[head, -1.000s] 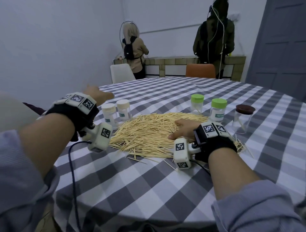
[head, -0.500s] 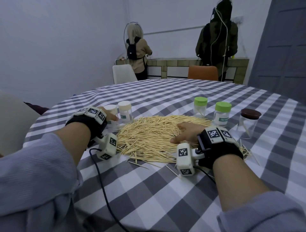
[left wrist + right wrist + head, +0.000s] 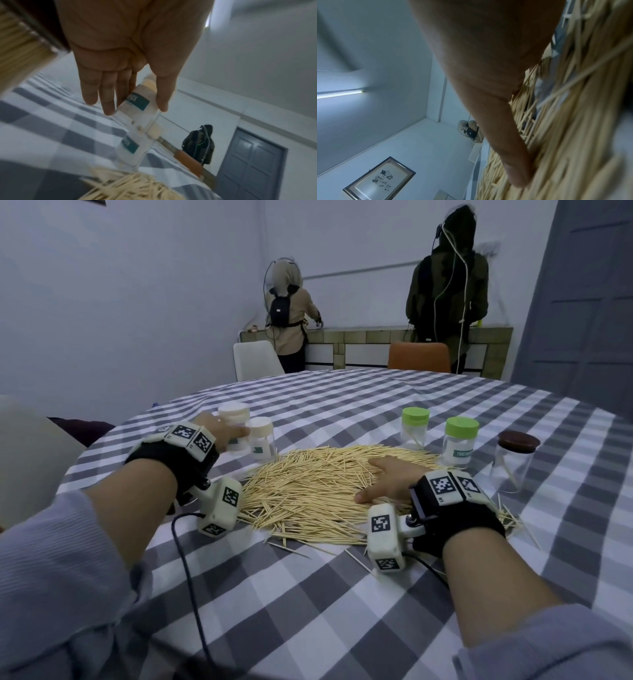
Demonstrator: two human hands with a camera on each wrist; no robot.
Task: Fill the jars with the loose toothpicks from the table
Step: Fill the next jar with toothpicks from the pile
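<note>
A wide pile of loose toothpicks [image 3: 318, 484] lies on the checked table [image 3: 308, 594]. My right hand [image 3: 376, 481] rests flat on the pile's right part, fingers straight; the right wrist view shows one finger [image 3: 510, 148] lying on the toothpicks [image 3: 573, 135]. My left hand [image 3: 224, 431] reaches the two cream-lidded jars at the pile's left. Its straight fingers [image 3: 106, 97] and thumb stand on either side of the nearer jar [image 3: 139, 101]; the other cream-lidded jar [image 3: 262, 440] stands just beyond. Whether the fingers squeeze the jar is unclear.
Behind the pile stand two green-lidded jars [image 3: 415, 428] [image 3: 460, 441] and a brown-lidded jar [image 3: 515, 462], each holding a few toothpicks. Stray toothpicks [image 3: 291, 549] lie in front. Two people stand at a far counter [image 3: 376, 337], with a white chair [image 3: 255, 359] and an orange chair [image 3: 419, 357] behind the table.
My left hand came down from above the table's left side and onto the cream-lidded jars. My right hand stayed flat on the toothpick pile.
</note>
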